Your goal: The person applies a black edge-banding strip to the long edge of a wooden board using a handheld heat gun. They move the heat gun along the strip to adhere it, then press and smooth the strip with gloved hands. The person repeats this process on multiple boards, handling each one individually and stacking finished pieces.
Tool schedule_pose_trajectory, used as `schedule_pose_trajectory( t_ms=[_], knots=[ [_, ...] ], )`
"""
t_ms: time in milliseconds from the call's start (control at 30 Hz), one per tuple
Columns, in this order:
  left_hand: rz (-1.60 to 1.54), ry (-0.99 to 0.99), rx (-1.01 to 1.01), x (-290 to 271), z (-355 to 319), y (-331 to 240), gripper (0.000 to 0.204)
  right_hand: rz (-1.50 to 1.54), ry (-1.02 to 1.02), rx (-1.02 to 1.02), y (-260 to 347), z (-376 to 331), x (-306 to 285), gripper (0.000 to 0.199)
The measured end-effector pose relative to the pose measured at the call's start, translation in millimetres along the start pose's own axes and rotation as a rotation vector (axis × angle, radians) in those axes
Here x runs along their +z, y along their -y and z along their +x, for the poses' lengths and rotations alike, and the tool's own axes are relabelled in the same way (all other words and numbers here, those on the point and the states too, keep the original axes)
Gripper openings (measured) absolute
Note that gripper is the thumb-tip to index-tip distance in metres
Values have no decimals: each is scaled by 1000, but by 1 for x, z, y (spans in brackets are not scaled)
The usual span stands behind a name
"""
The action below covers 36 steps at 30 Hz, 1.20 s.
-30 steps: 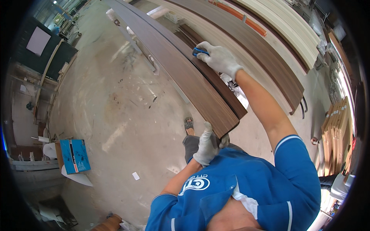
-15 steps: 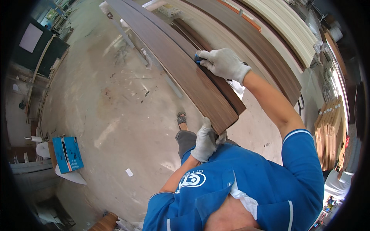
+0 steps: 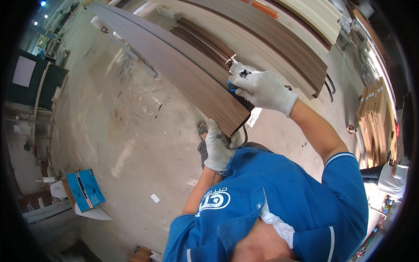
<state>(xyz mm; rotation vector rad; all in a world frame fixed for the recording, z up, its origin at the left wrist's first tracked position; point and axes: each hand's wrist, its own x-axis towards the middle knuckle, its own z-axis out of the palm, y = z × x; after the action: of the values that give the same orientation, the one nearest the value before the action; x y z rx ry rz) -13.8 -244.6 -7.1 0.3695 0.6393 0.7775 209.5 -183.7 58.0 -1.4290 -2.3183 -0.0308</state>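
Observation:
A long brown wood-grain board [image 3: 174, 65] stretches from the far left toward my body, with a dark groove running along its length. My gloved left hand [image 3: 219, 150] is closed around the board's near end, thumb on its left edge. Close to that end, on the right side, my gloved right hand [image 3: 267, 91] grips a small blue-and-black hand tool [image 3: 232, 87] against the board. Most of the tool is hidden by the fingers, so its kind cannot be made out. A thin black strip [image 3: 245, 134] curves down from the near end.
Narrow brown profiles [image 3: 205, 39] lie beyond the board. Farther right are more brown panels [image 3: 279, 48] and cream panels [image 3: 312, 19]. A blue box [image 3: 86, 191] stands at left. Wrapped boards [image 3: 373, 122] lean at right, near another person in white [image 3: 393, 181].
My right hand has slid the tool along the board toward its near end. My left hand stays on that end. The whole view has shifted slightly.

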Motion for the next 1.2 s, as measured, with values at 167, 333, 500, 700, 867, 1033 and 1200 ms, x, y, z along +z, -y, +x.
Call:
schedule_pose_trajectory(
  t_ms=[167,333,500,700,867,1033,1200],
  knots=[
    [-52,-83,-20,0,3,1,89,25,97,132,15,-34,-15,32],
    [-39,-55,-3,2,1,1,90,-4,60,166,24,-55,-16,31],
    [-19,-73,-37,2,0,0,91,124,124,184,29,-63,-39,36],
    [130,111,-14,-6,-2,-3,92,310,-136,250,6,0,-24,33],
    [133,60,-59,-2,-4,-10,91,246,30,296,-27,130,32,33],
    [110,88,-9,2,-6,-16,86,26,153,162,-27,226,55,27],
    [61,103,-25,-5,0,-13,83,-23,181,59,-32,183,52,25]
  ],
)
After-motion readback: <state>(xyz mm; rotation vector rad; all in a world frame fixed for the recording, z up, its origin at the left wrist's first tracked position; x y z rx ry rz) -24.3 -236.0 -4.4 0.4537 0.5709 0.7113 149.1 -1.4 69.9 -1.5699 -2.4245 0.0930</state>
